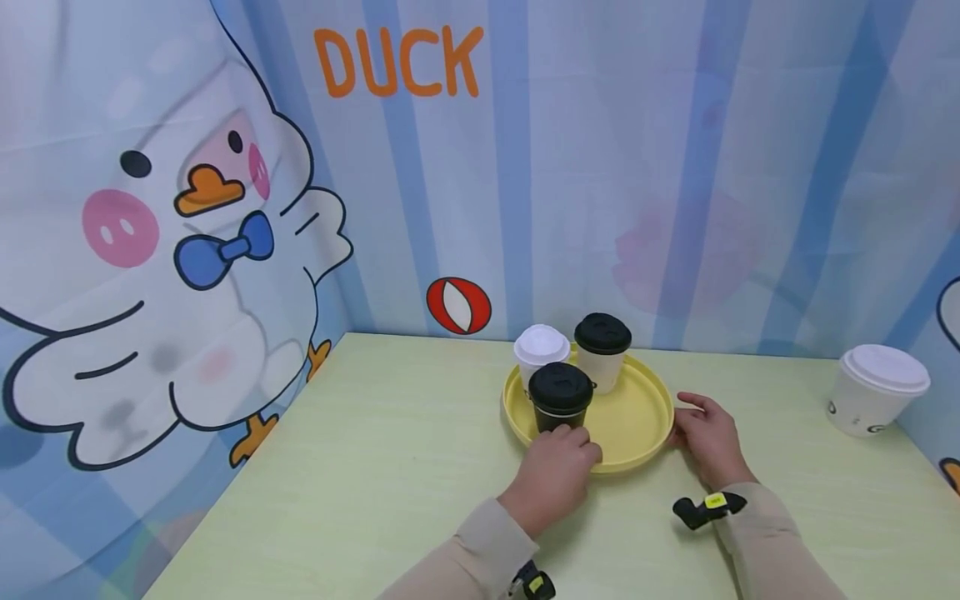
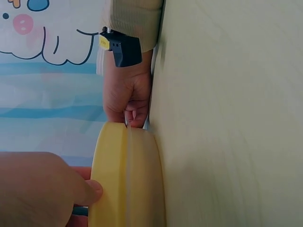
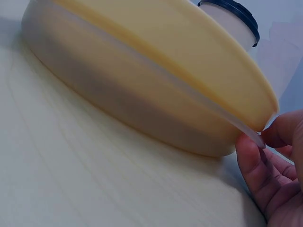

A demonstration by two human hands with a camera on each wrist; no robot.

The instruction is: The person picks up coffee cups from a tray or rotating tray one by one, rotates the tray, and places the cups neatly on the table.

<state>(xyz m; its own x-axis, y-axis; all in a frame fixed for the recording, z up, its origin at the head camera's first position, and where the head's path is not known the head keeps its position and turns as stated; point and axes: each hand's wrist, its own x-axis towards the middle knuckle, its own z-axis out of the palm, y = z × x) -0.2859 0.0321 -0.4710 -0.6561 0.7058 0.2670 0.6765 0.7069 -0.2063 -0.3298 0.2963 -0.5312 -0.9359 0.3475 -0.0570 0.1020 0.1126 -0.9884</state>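
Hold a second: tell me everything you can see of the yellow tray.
The yellow tray is round and shallow, with a raised rim and a pale strip along its outer side; it looks like smooth plastic. It appears to sit level on the table, carrying a white-lidded cup, a black-lidded pale cup and a dark cup. The left hand grips its near rim; the right hand pinches its right edge.

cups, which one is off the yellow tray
The white-lidded cup at far right, on the table; the black cup, the black-lidded white cup and the other white-lidded cup are on the yellow tray.
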